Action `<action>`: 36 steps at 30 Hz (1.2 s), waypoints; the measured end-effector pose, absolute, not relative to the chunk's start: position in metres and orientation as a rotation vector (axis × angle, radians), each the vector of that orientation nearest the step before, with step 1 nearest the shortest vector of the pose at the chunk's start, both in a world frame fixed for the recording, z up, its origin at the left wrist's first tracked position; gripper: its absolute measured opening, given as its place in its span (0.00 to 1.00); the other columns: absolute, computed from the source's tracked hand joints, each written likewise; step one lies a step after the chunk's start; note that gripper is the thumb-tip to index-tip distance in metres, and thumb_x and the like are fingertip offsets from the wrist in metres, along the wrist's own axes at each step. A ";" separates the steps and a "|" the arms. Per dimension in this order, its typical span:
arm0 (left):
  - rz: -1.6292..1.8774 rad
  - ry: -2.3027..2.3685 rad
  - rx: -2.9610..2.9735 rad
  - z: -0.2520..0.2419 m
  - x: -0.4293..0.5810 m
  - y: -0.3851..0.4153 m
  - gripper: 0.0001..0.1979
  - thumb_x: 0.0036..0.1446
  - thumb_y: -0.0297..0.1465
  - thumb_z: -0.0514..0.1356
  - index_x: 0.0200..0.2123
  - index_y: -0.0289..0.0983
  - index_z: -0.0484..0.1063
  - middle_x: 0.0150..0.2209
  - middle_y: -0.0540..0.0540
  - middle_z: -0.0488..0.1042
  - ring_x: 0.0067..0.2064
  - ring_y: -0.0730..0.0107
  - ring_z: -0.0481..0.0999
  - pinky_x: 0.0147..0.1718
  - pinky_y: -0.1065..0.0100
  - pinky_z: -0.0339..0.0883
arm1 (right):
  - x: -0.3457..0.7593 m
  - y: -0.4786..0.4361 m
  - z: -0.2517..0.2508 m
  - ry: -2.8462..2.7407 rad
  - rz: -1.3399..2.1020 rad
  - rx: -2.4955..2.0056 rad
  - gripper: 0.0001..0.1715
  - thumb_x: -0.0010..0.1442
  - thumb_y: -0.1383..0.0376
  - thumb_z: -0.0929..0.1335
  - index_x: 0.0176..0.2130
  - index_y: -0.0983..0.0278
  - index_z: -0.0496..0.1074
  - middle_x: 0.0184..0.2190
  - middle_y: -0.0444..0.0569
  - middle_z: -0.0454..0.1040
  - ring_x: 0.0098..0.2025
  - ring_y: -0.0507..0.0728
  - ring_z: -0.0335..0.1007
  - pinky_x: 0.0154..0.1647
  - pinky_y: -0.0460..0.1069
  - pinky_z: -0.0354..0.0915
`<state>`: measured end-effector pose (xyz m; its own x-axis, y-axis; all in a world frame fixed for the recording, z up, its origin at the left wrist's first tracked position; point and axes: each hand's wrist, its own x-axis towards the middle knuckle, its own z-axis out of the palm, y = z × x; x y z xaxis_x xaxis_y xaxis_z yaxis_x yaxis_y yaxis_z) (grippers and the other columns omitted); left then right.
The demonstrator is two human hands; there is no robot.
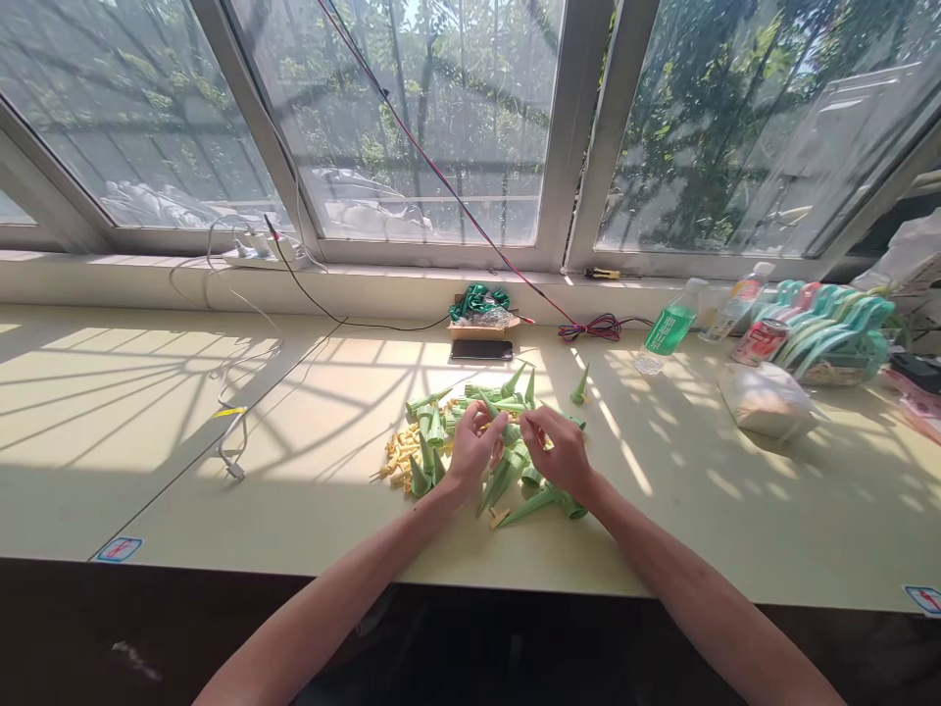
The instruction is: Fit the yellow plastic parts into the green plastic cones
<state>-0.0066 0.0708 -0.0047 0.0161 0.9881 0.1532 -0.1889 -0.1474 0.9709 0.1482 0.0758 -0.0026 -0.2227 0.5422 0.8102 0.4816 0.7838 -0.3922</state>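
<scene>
Green cones (507,471): heaped on the worktop (735,510) under both hands, tips pointing every way
Lone cone (580,385): upright, tip up
Left hand (476,446): fingers narrow, pinched
Right hand (563,453): likewise; held piece too small to tell
Bottle (668,333): green label, writing unreadable

A pile of green plastic cones (507,436) lies in the middle of the pale flat surface (147,441). Just left of it lie small yellow plastic pieces (399,457). The left hand (474,453) and the right hand (565,453) sit on the pile, side by side. Behind the pile lies a flat black phone (481,350), then a small cardboard box (481,328).
</scene>
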 end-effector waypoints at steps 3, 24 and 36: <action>1.390 0.973 1.199 -0.005 -0.006 0.072 0.17 0.57 0.42 0.64 0.37 0.36 0.66 0.29 0.51 0.71 0.18 0.82 0.64 0.13 0.77 0.60 | 0.148 0.075 -0.001 -1.857 0.068 -0.768 0.08 0.66 0.69 0.63 0.34 0.62 0.69 0.24 0.43 0.68 0.24 0.50 0.62 0.27 0.46 0.61; 1.443 1.041 1.240 -0.003 -0.005 0.071 0.19 0.57 0.46 0.63 0.32 0.38 0.63 0.21 0.58 0.63 0.12 0.84 0.58 0.08 0.77 0.50 | 0.146 0.074 -0.003 -1.932 0.122 -0.747 0.06 0.66 0.67 0.64 0.38 0.61 0.71 0.26 0.44 0.72 0.25 0.51 0.65 0.27 0.46 0.64; 1.499 1.013 1.312 -0.008 -0.004 0.071 0.15 0.60 0.43 0.62 0.36 0.38 0.66 0.28 0.54 0.66 0.16 0.85 0.60 0.12 0.77 0.52 | 0.147 0.077 -0.008 -1.996 0.136 -0.744 0.05 0.64 0.68 0.65 0.36 0.61 0.71 0.25 0.43 0.71 0.24 0.51 0.64 0.26 0.46 0.61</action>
<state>-0.0042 0.0714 -0.0076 -0.0594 0.9584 0.2793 -0.0979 -0.2841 0.9538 0.1470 0.0773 -0.0078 -0.3483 0.5538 0.7563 0.4461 0.8075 -0.3858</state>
